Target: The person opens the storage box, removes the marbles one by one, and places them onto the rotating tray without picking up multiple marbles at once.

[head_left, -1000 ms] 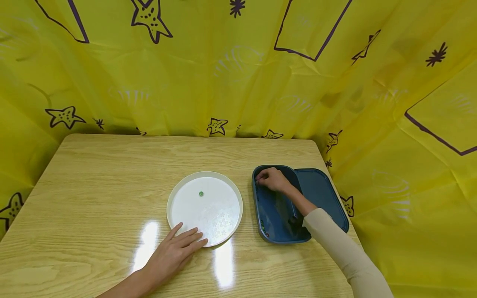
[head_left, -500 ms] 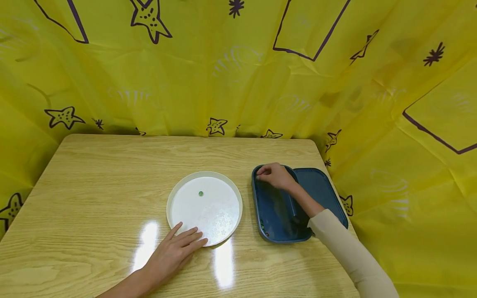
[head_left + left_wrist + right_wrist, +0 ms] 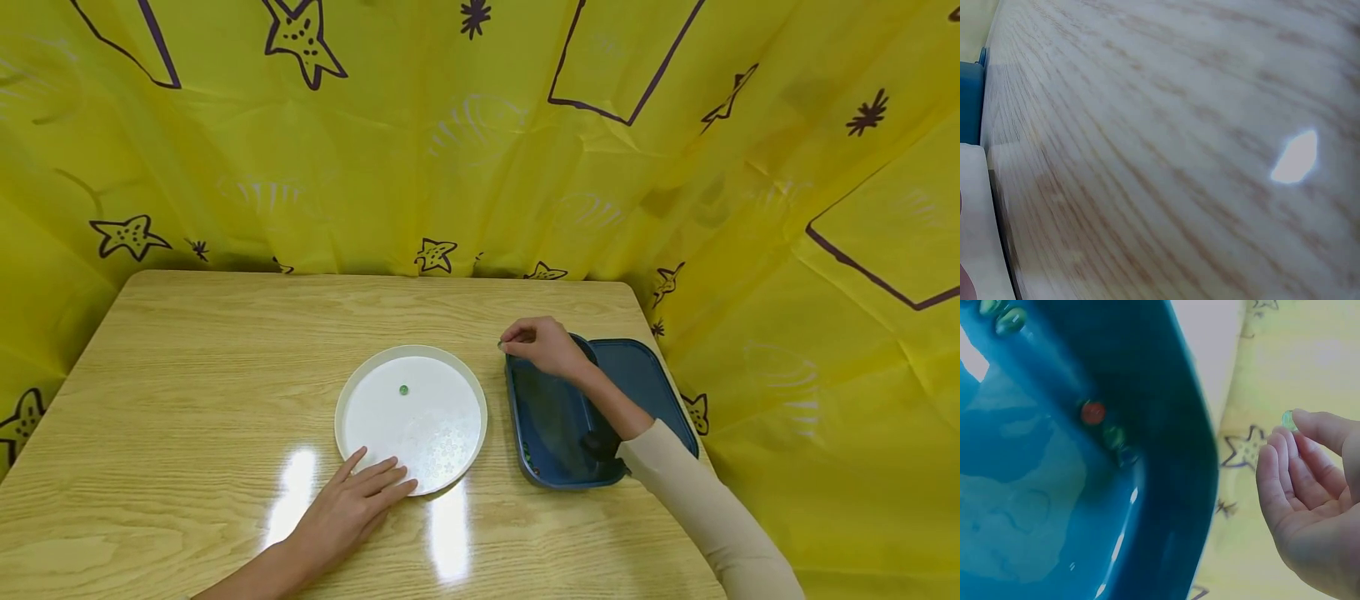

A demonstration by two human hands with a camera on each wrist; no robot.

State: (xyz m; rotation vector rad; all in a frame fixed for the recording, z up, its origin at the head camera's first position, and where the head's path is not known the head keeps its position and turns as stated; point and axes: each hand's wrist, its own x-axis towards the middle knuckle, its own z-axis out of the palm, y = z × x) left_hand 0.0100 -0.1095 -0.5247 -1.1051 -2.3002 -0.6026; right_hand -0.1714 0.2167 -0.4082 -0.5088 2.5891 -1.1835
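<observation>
My right hand (image 3: 546,346) is over the far-left corner of a dark blue box (image 3: 551,408). It pinches a clear greenish glass marble (image 3: 1289,420) between thumb and fingertips, just above the box's rim. Inside the box, a red marble (image 3: 1092,413) and several green or clear marbles (image 3: 1011,320) lie along the wall. My left hand (image 3: 341,512) rests with spread fingers on the near edge of a round white tray (image 3: 442,408). One green marble (image 3: 403,390) sits on that tray. The left wrist view shows mostly table, with fingertips at its left edge.
A flat blue lid (image 3: 645,383) lies to the right of the box, partly behind it. Everything stands on a wooden table (image 3: 225,350). A yellow patterned curtain (image 3: 360,167) hangs behind the table and along its right side.
My right hand has risen out of the box's far-left corner and shifted slightly left, with a marble now visible at its fingertips. The left hand and the tray have stayed in place.
</observation>
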